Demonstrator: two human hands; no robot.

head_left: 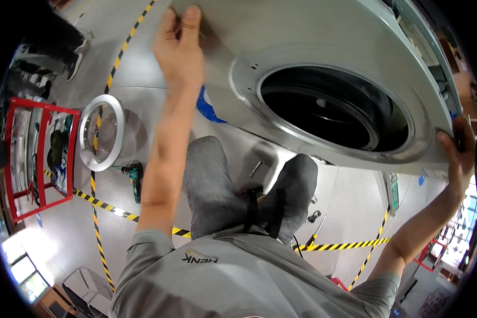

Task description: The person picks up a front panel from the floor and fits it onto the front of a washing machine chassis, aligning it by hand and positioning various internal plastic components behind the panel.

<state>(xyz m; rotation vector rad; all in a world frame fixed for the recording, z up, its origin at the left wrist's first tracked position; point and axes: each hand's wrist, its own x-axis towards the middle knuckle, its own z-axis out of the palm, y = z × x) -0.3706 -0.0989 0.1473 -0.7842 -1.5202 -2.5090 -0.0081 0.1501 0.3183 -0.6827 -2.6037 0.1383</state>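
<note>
A silver-grey washing machine front panel (312,40) slants in front of me, with a large round opening. Through the opening shows the dark drum (323,106). My left hand (181,45) is closed at the panel's left edge, thumb up and fingers curled, the fingertips partly hidden. At the right end, my right hand (461,151) grips the panel's edge, thumb on the front face and the other fingers mostly out of sight behind it. Along the panel's upper right side, a gap to the machine's body (429,47) can be seen. A blue patch (209,106) shows by the panel's left lower edge.
On the floor at left lie a round door with a silver ring (118,124) and a green cordless drill (137,180). A red metal rack (42,204) stands further left. A yellow-handled screwdriver (312,240) and a wrench-like tool (256,169) lie near my legs. Another person's shoes (75,64) are at the far left.
</note>
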